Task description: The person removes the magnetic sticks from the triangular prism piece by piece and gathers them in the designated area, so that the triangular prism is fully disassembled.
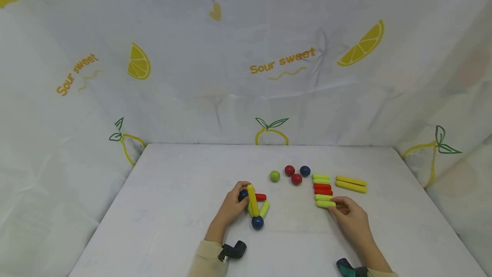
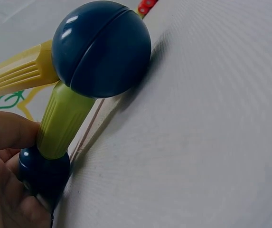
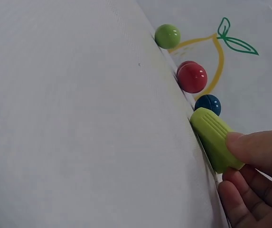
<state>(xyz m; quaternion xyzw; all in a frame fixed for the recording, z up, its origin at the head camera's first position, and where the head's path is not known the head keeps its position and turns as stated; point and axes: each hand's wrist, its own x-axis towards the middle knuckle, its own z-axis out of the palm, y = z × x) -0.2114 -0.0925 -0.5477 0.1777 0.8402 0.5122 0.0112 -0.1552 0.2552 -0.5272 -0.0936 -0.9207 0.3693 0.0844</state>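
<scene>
My left hand point(image 1: 230, 204) grips a dark blue ball point(image 1: 243, 195) at the far left corner of a small ball-and-rod build. A second blue ball point(image 1: 257, 222) forms its near corner, with light green rods point(image 1: 264, 209) and a raised yellow rod point(image 1: 253, 200) meeting there. Behind them shows a red rod point(image 1: 260, 197); its far joint is hidden. To the right, my right hand point(image 1: 351, 217) pinches the nearest light green rod point(image 1: 325, 204) of a row between thumb and fingers. In the right wrist view that green rod point(image 3: 215, 140) lies at or just above the table; I cannot tell which.
Beyond the pinched rod, the row continues with red rods point(image 1: 323, 189) and more green rods point(image 1: 320, 178). Two long yellow rods point(image 1: 351, 184) lie to its right. Behind sit a green ball point(image 1: 274, 176), two red balls point(image 1: 290, 170) and a blue ball point(image 1: 305, 171).
</scene>
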